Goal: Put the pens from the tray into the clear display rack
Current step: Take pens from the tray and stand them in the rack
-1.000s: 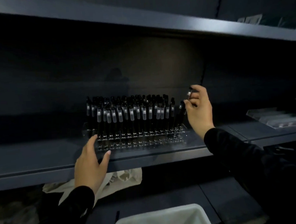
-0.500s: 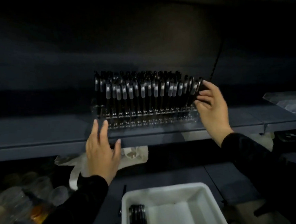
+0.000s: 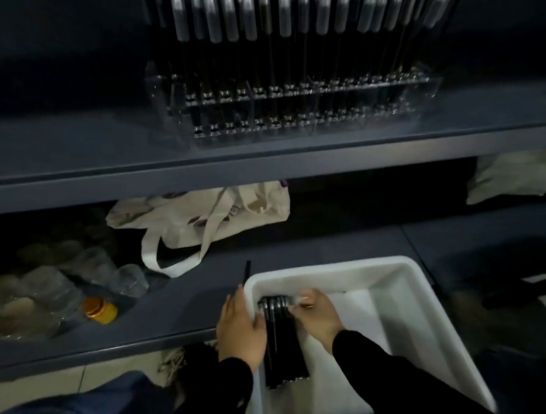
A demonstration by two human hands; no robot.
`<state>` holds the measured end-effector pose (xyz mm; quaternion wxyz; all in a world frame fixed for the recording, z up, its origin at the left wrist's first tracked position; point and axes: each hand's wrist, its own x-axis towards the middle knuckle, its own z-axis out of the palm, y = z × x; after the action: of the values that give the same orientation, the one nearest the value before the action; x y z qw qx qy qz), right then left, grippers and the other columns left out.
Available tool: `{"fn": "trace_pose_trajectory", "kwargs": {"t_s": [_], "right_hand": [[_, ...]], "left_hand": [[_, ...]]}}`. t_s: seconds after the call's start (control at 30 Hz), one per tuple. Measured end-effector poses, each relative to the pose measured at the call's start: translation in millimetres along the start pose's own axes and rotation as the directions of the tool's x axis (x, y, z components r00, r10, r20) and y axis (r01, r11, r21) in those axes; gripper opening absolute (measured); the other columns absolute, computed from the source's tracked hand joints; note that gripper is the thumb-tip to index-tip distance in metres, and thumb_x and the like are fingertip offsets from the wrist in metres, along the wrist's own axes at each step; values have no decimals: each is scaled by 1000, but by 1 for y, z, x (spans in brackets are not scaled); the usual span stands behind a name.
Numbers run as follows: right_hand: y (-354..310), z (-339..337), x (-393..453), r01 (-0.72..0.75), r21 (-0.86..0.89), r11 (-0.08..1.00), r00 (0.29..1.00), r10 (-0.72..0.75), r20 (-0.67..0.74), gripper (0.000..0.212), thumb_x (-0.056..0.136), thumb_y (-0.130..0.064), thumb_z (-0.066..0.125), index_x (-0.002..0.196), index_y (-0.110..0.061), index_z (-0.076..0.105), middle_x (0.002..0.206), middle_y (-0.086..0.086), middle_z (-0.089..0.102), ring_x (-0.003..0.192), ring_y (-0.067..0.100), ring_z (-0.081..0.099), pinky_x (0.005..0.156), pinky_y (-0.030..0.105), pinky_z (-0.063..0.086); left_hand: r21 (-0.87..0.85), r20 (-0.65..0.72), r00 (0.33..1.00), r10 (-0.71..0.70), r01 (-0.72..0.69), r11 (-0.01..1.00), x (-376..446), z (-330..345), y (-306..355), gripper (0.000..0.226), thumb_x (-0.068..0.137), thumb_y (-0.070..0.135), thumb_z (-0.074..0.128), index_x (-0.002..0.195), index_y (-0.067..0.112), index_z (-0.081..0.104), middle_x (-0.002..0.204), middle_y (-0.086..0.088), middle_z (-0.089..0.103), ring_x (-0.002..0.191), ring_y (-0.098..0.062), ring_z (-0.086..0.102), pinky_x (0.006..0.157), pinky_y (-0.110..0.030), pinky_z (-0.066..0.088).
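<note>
Down in the white tray [image 3: 405,282], slim black pens [image 3: 280,342] lie side by side at its left end, perhaps five, too dark to count. Left hand [image 3: 240,329] grips the tray's left rim; right hand [image 3: 315,315] pinches the pens' far ends. Far above, the rack [image 3: 292,107] holds many pens, tops cut off.

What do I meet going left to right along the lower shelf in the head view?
Clear cups → orange-capped jar → cloth tote bag → left hand on the white tray rim → black pens → right hand.
</note>
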<state>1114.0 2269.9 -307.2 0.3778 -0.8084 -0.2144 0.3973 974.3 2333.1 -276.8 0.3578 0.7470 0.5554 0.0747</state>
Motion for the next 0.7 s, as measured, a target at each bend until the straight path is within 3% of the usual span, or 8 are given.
{"fn": "trace_pose_trajectory", "kwargs": {"t_s": [0.07,0.17,0.3,0.4,0.5,0.57,0.7], "right_hand": [[1,14,7,-38,36,999,999,38,17,14,81,-4,63,86,-16,57,86,1,62,88,19,61,80,24,46],[-3,19,15,-47,32,998,999,47,19,20,77,1,60,70,-18,54,72,-3,60,78,17,61,77,29,49],[-4,12,18,-58,-47,997,990,63,129,27,77,1,59,59,-18,53,63,-1,57,71,19,60,70,34,50],[-6,12,13,-30,-70,997,979,44,201,19,73,3,54,63,-12,58,66,6,56,67,19,57,61,30,45],[-3,12,8,5,-61,998,989,4,151,9,69,-3,58,68,-12,58,69,5,57,70,18,57,65,29,45],[-2,7,5,0,-45,999,997,3,77,16,76,-3,58,71,-17,51,72,2,55,74,17,55,68,30,45],[-18,-20,-7,99,-70,993,994,-96,45,24,84,3,50,87,-20,47,80,1,50,74,15,50,68,22,45]], "left_hand": [[21,-35,999,14,-13,1000,-1,2,-1,60,100,23,42,152,14,15,158,-2,20,146,-19,13,117,-24,7],[-5,-75,997,-2,2,1000,0,7,-2,58,99,21,45,150,9,20,156,-6,25,145,-21,16,117,-25,9],[-20,-102,995,-13,11,1000,-1,11,0,56,97,17,48,147,5,27,153,-11,31,143,-25,21,115,-27,12],[-26,-109,994,-23,21,999,-1,11,0,55,96,15,50,146,3,30,150,-13,34,142,-27,24,115,-28,14],[-46,-92,996,-18,14,999,-3,11,-2,53,95,16,50,144,5,33,146,-13,40,137,-27,30,115,-32,21],[-71,-68,997,-23,18,997,-4,8,-2,54,96,20,49,145,8,32,146,-10,40,136,-26,32,113,-34,24],[-56,-59,998,14,-17,998,-11,-13,4,65,97,31,48,151,15,15,156,-4,24,143,-19,21,115,-30,18]]}}
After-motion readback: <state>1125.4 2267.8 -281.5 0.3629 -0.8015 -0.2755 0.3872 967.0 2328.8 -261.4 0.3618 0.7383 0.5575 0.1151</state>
